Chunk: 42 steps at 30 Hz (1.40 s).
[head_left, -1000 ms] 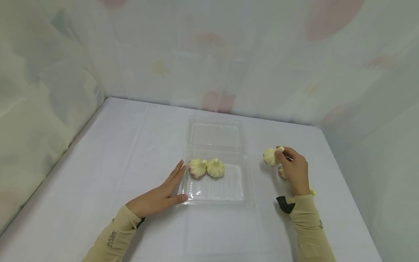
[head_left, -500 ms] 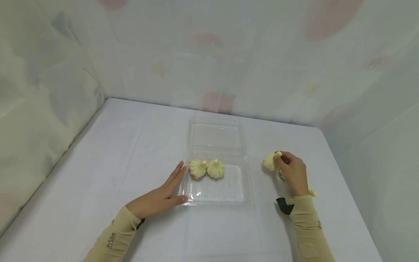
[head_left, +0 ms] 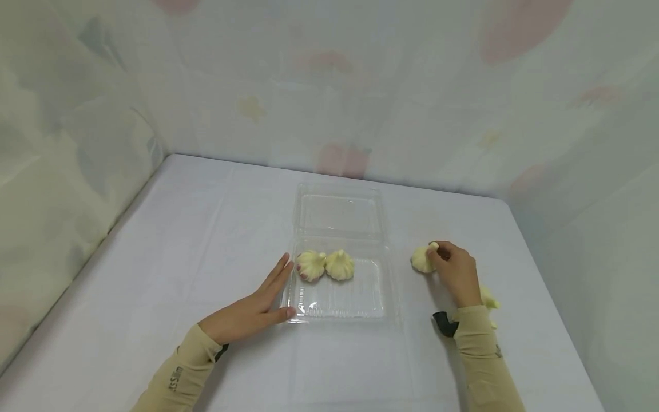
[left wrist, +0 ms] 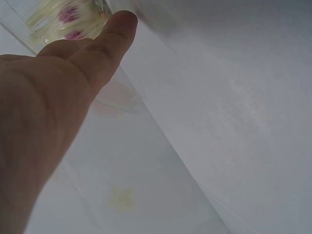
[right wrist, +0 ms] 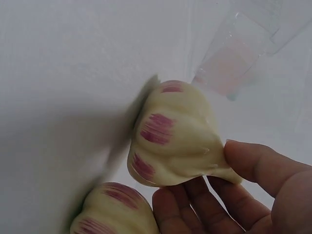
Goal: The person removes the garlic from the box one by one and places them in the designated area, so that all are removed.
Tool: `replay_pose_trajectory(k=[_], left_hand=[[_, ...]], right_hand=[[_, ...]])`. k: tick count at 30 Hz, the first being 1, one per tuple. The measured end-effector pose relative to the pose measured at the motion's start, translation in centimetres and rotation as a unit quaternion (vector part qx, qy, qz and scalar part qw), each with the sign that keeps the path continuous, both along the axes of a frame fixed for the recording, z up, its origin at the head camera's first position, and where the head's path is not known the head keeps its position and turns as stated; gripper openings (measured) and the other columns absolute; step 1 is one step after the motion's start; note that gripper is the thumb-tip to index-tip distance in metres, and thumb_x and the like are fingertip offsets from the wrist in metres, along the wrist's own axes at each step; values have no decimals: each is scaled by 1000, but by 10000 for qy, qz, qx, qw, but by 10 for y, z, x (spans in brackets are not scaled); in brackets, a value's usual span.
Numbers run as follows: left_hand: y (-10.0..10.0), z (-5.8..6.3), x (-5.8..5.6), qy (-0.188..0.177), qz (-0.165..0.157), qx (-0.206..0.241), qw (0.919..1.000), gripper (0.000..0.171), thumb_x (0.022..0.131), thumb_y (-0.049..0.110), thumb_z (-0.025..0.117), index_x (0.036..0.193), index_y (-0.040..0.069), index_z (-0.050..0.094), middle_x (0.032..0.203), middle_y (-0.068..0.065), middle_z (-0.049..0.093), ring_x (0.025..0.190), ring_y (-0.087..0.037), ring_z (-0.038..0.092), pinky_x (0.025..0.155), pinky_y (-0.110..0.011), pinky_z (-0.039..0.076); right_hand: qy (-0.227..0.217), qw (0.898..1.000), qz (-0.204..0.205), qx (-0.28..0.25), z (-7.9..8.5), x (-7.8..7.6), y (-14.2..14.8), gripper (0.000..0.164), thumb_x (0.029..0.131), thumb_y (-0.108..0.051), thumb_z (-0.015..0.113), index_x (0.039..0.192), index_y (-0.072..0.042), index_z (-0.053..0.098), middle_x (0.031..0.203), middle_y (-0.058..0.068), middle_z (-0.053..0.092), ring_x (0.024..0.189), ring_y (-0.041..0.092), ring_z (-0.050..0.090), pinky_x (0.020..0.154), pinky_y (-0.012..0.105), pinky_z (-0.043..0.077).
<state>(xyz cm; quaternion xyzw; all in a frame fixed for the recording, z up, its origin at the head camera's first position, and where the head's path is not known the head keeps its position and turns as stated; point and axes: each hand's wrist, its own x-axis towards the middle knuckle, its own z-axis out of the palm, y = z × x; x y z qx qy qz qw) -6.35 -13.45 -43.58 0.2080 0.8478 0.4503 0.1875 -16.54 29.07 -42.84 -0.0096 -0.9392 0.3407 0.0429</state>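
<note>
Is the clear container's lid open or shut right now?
Open: the lid lies folded back beyond the base, leaving two garlic bulbs uncovered.

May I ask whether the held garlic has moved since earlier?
Yes: the held garlic shifted slightly left and down in the head view, relative to the clear box.

This looks like a screened-off booth (head_left: 401,109); the kind of room around it cannot be told. Drapes (head_left: 288,63) with faded pink and yellow prints enclose a white-covered table (head_left: 216,223) on three sides.
</note>
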Motion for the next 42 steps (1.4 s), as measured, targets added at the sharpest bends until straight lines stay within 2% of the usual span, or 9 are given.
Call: replay_pose_trajectory(k=[14,32,42], left_hand=[[1,-2,-1,60,8,28,10000,88,105,34,57,163,10,-4,168,-3,-18,152,-27,-4,116,-57,17],[2,0,-5,10,-74,-67,9999,88,105,36,57,163,11,-5,167,-2,-19,152,-27,-4,117,-56,17],[-1,-4,-2,16,-24,-71,10000,88,105,37,57,163,12,-4,168,-2,-18,152,-28,-3,116,-57,19]], right_hand=[[-324,9990,240,166,5,-2,-6,42,103,-25,60,134,4,60,126,28,64,118,43,60,97,55,46],[-405,9988,205,181,4,-2,-4,48,102,-28,60,133,9,58,126,31,62,118,45,58,96,56,46],[-502,9982,253,217,2,-1,-2,49,103,-31,59,133,8,59,128,31,60,121,46,55,98,58,44]])
